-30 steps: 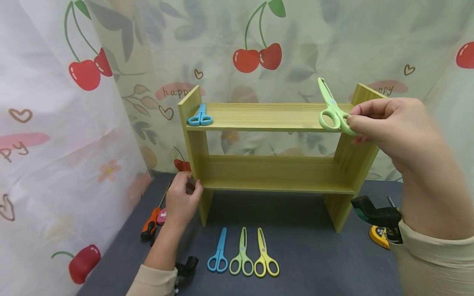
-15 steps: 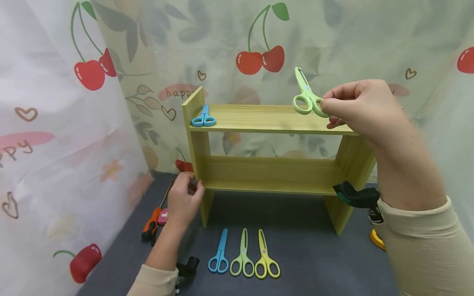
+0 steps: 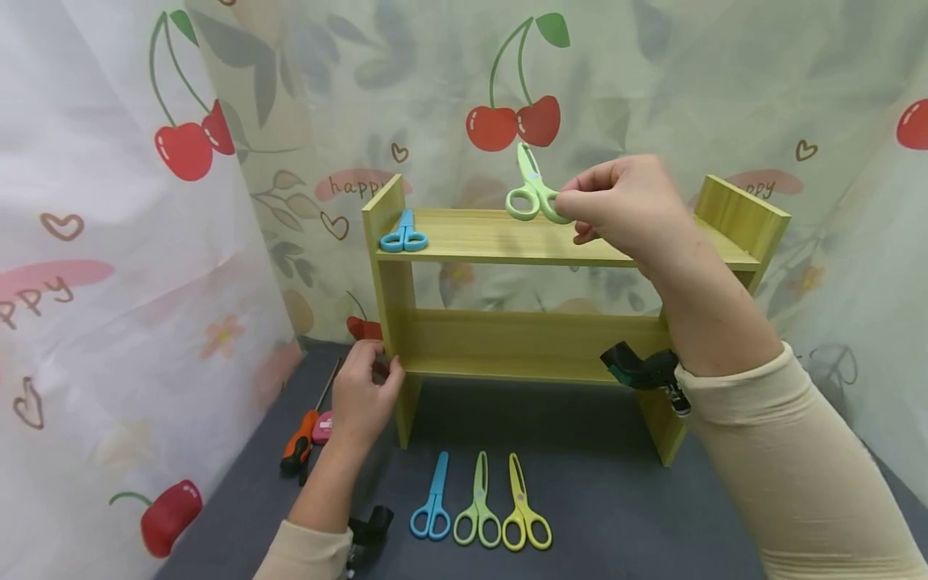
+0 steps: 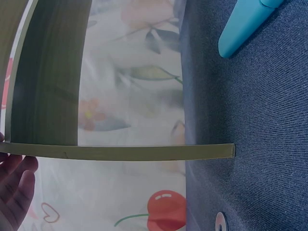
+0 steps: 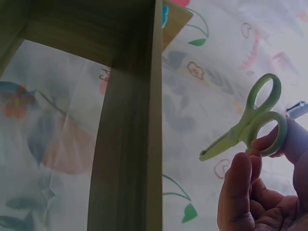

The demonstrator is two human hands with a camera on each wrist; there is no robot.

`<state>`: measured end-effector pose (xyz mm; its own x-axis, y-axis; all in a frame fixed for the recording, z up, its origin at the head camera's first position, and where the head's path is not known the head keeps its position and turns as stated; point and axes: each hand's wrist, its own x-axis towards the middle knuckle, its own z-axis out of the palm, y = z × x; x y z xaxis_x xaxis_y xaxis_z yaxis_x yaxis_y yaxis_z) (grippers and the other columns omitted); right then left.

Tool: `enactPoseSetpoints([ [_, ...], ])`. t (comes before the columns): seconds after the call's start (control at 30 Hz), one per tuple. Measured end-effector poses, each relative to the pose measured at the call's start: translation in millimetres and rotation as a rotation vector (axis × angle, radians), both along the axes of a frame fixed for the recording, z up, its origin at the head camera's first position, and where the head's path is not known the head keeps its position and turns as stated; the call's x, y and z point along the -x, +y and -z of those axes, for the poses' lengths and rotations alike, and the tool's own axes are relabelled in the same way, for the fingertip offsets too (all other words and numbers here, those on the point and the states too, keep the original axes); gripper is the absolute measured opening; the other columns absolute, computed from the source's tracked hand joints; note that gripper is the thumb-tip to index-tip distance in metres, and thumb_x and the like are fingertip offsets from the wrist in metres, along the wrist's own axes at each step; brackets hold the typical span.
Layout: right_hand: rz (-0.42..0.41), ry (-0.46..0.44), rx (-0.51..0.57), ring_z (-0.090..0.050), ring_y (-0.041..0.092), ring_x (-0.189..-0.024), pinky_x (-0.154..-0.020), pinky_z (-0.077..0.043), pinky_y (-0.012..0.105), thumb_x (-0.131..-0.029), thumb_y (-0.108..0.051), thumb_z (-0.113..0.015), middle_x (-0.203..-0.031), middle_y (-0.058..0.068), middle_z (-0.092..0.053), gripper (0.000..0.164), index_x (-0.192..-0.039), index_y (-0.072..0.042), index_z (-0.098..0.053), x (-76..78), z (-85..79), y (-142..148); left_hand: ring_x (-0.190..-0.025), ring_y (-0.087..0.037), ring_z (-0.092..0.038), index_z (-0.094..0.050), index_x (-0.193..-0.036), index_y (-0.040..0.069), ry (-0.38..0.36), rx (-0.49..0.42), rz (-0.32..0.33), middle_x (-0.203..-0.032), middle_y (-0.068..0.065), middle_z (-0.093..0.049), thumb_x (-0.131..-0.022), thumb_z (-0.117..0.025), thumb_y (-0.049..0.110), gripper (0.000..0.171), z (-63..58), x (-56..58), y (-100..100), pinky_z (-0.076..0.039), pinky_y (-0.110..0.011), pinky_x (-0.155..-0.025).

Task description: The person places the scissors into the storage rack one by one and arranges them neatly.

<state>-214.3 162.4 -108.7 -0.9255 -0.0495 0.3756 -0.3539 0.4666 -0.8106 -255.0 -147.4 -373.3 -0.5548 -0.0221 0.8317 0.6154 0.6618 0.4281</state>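
Observation:
My right hand (image 3: 631,201) pinches green scissors (image 3: 532,189) by one handle loop, above the top board of a two-tier wooden shelf (image 3: 500,342). The blades point upward in the head view; in the right wrist view the scissors (image 5: 240,130) are apart from the wood. My left hand (image 3: 362,395) holds the shelf's left side panel near the lower board, its fingers curled at the panel's edge. Blue scissors (image 3: 403,234) lie at the left end of the top board. On the table before the shelf lie blue scissors (image 3: 433,499), green scissors (image 3: 478,503) and yellow scissors (image 3: 524,507) in a row.
An orange-and-black screwdriver (image 3: 300,443) and a pink item (image 3: 322,427) lie left of the shelf on the dark tabletop (image 3: 594,507). Cherry-printed cloth (image 3: 652,89) hangs behind and at both sides. The shelf's side panels rise above the top board (image 3: 743,213).
My right hand has carried the green scissors left, from the right end of the shelf to above the middle of its top board. The left hand has stayed on the side panel.

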Motion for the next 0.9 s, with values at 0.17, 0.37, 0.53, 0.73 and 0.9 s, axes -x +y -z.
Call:
enactPoseSetpoints([
  [0.17,-0.008,-0.035,-0.003,-0.058,0.018,-0.067,-0.074,-0.06,0.034,-0.087,-0.016,-0.068,-0.098,0.006,-0.065,0.021,-0.098,0.0,-0.077,11.6,-2.2,-15,-0.072,-0.021,-0.063,-0.064,-0.101,0.002,-0.01,-0.003,0.0,-0.101,-0.012,-0.065,-0.091,-0.069,0.004,0.012,0.6,-0.1,0,-0.058,-0.038,-0.06],
  [0.37,-0.01,-0.058,-0.05,-0.056,0.018,-0.067,-0.072,-0.059,0.032,-0.086,-0.015,-0.067,-0.084,0.005,-0.062,0.019,-0.094,-0.001,-0.076,25.1,-1.9,-34,-0.072,-0.021,-0.063,-0.064,-0.101,0.001,-0.018,-0.004,-0.003,-0.101,-0.012,-0.065,-0.091,-0.07,0.004,0.012,-0.7,-0.4,-1,-0.058,-0.037,-0.061],
  [0.53,-0.027,-0.083,-0.091,-0.052,0.018,-0.064,-0.065,-0.052,0.032,-0.085,-0.017,-0.068,-0.069,0.004,-0.058,0.019,-0.093,-0.002,-0.077,34.8,2.2,-49,-0.071,-0.021,-0.062,-0.064,-0.1,0.001,0.001,-0.002,0.0,-0.1,-0.012,-0.065,-0.09,-0.07,0.003,0.012,-1.4,0.4,-2,-0.058,-0.037,-0.06],
  [0.73,-0.03,-0.139,-0.091,-0.034,0.014,-0.051,-0.047,-0.029,0.027,-0.084,-0.018,-0.069,-0.055,-0.002,-0.041,0.019,-0.09,-0.002,-0.076,48.0,8.9,-60,-0.07,-0.02,-0.062,-0.065,-0.099,0.001,0.014,0.001,0.002,-0.099,-0.012,-0.064,-0.09,-0.07,0.003,0.011,-0.7,2.6,-1,-0.056,-0.034,-0.058],
  [0.9,-0.042,-0.169,-0.104,-0.025,0.013,-0.049,-0.047,-0.022,0.028,-0.083,-0.018,-0.068,-0.052,-0.005,-0.03,0.023,-0.062,-0.009,-0.062,55.2,16.0,-65,-0.071,-0.019,-0.062,-0.064,-0.1,0.002,-0.005,-0.003,0.001,-0.099,-0.011,-0.064,-0.09,-0.07,0.004,0.011,0.6,2.4,0,-0.057,-0.034,-0.059],
])
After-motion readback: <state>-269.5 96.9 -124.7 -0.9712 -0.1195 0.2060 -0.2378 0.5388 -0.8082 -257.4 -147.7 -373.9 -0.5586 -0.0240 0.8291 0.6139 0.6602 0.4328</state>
